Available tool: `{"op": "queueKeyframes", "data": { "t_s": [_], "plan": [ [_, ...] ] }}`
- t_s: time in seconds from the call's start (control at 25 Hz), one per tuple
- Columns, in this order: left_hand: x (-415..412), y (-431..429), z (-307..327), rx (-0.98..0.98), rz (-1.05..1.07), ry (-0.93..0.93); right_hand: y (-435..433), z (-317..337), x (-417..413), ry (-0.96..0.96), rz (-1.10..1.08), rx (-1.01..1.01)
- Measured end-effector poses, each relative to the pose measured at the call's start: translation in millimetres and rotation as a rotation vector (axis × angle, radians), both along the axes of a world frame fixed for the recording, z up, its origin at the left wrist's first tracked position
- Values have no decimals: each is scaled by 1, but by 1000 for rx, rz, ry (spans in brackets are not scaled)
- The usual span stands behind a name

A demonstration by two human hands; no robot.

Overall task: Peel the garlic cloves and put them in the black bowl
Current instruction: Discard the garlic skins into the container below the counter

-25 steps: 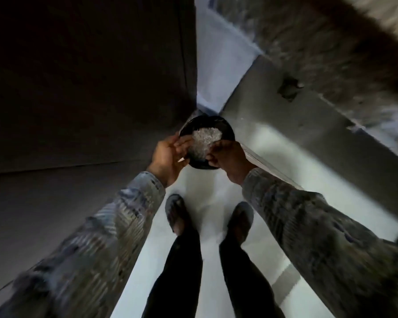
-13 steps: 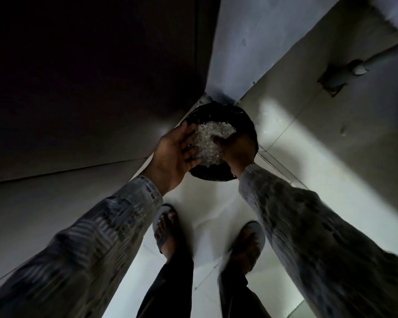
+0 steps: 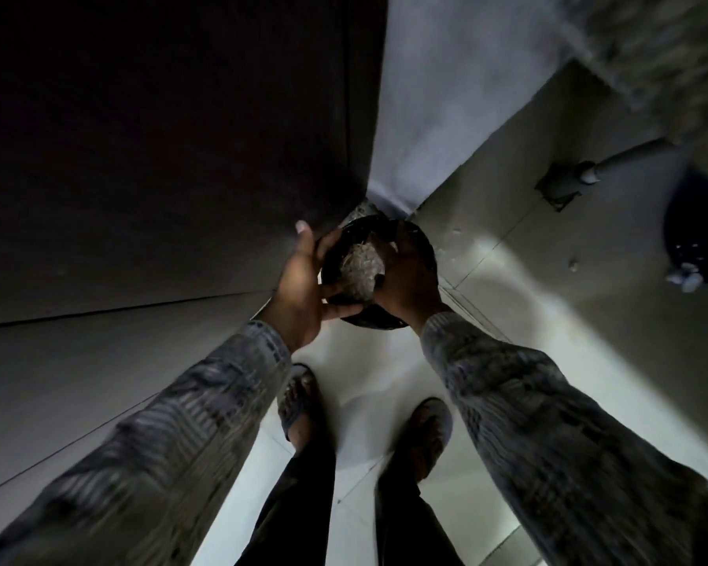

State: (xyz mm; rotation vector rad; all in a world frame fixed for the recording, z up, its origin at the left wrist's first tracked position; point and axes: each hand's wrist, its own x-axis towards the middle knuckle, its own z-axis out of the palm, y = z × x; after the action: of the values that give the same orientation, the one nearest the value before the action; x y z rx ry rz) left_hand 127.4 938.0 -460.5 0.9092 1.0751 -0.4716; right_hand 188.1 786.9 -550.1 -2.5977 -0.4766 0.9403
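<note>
A pale, flaky, crumpled mass (image 3: 362,265) is cupped between two hands directly over a black round container (image 3: 373,321), which is tucked into the corner where a dark flat panel (image 3: 160,136) and a grey plastered wall (image 3: 426,116) meet the pale tiled floor (image 3: 528,304). The left hand (image 3: 301,288) is curled against the near side of the mass, with the thumb hooked beneath it and one finger left pointing straight up. The right hand (image 3: 411,279) is closed over the far side, its fingers bent down across the top. The mass is judged to be loose garlic skin, squeezed from both sides so that the light flakes are kept together and are let fall inside the rim rather than scattered over the floor. Whether the container is the task's black bowl or a waste bin cannot be told, nor whether it stands on the floor or is partly carried. No whole or peeled cloves can be made out in the dim, blurred view. Two sandalled feet (image 3: 299,402) are planted just below the container, so the arms are reached forward and down towards the corner.
</note>
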Motion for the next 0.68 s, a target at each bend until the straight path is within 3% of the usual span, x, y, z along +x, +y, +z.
{"op": "queueKeyframes", "data": {
  "t_s": [0.16,0.32,0.44,0.52,0.68],
  "plan": [
    [-8,-2,69,74,-126,-7,-18,85,-16,131,-26,111],
    [-17,-15,165,192,-269,-56,-30,194,-44,79,-63,211],
    [-29,-21,225,368,-363,-199,-38,266,-61,-4,-73,227],
    [-41,-26,260,565,-562,-358,-46,325,-72,-29,-92,221],
    [-58,-29,341,912,-988,-498,-73,443,-94,-124,-180,194]
  ]
}}
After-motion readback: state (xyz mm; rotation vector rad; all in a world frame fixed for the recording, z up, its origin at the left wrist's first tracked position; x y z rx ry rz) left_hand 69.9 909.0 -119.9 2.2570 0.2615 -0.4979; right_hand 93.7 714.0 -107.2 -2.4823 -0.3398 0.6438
